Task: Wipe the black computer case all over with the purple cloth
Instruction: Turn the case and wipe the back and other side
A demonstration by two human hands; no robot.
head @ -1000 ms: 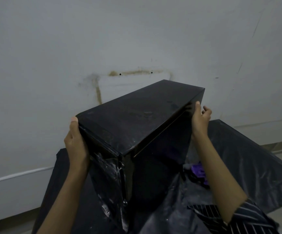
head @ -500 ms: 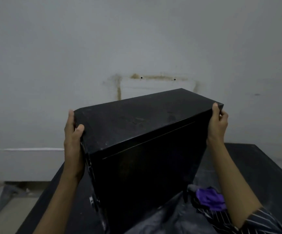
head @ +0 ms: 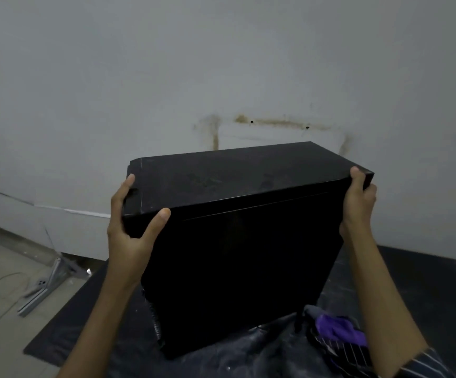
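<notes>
Dim, flat indoor light, grey wall (head: 112, 77) evenly lit, case (head: 237, 257) front near featureless black, faint sheen on its top, soft focus throughout, wide-angle bending toward frame edges

- Your left hand (head: 128, 236) is bare, with no glove, ring or watch on it, and its nails are short.
- Your left forearm (head: 95, 320) is uncovered down to the frame's lower edge.
- Your right hand (head: 359, 205) is bare too.
- Your right sleeve (head: 426, 365) is dark with thin pale stripes, pushed up near the elbow.
</notes>
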